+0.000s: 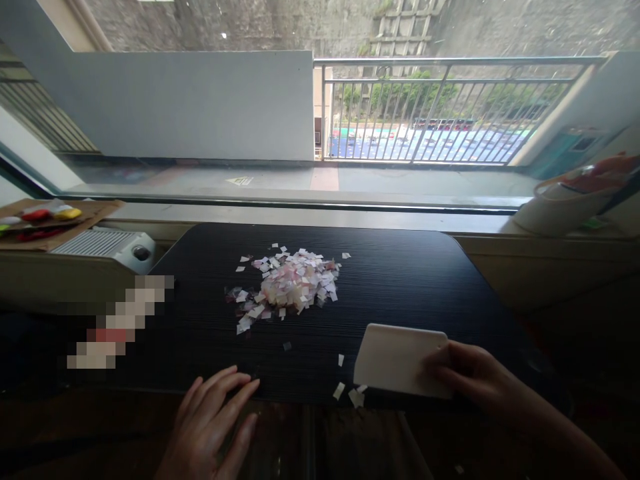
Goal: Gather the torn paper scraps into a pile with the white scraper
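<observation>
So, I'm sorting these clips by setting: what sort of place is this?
Probably an upper-floor room in a home or school, at a window. A dark table with a pile of paper scraps faces a wide window onto a railed balcony, with sports courts below.

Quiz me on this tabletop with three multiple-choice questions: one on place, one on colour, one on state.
1. Where is the paper scrap pile?
A. middle of the table
B. on the windowsill
C. in a bowl

2. What colour is the scraper?
A. red
B. white
C. green

3. What is the right hand doing?
A. resting empty
B. holding the scraper's edge
C. gripping scissors

A: the pile sits mid-tabletop. B: the card is plain white. B: fingers clasp its right edge, while the left hand lies flat, holding nothing.
</observation>
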`<state>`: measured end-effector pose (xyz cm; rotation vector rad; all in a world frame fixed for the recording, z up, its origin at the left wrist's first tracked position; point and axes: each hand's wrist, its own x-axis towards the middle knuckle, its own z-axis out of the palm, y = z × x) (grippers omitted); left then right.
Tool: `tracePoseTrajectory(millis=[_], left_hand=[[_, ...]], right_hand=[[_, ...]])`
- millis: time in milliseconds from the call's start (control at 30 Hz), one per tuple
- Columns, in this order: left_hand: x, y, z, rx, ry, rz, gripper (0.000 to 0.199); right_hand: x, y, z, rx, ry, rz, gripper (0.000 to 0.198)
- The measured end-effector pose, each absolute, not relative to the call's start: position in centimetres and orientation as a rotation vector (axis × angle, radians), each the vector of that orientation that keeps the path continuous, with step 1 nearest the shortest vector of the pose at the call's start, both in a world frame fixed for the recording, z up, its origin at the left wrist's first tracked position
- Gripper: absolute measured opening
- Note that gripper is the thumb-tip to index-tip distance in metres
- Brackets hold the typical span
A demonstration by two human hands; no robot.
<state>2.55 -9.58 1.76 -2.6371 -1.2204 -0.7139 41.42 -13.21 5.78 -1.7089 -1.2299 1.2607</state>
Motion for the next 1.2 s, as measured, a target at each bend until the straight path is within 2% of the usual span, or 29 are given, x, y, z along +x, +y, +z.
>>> tracePoseTrajectory(millis=[633, 900, 1200], left_hand=[[2.3, -9.8, 2.0, -2.656, -1.276, -0.716, 0.031], [2.6, -9.7, 2.1, -2.63, -1.248, -0.695, 0.031], [3.0, -9.8, 2.6, -2.608, -1.163, -0.659, 0.027]], right_hand=[[40.5, -13.8, 6.2, -1.7, -1.274, 1.355, 0.033], [40.3, -11.0, 5.5, -1.677, -1.36, 1.087, 0.031], [39.9, -11.7, 5.7, -1.62, -1.384, 1.359, 0.025]])
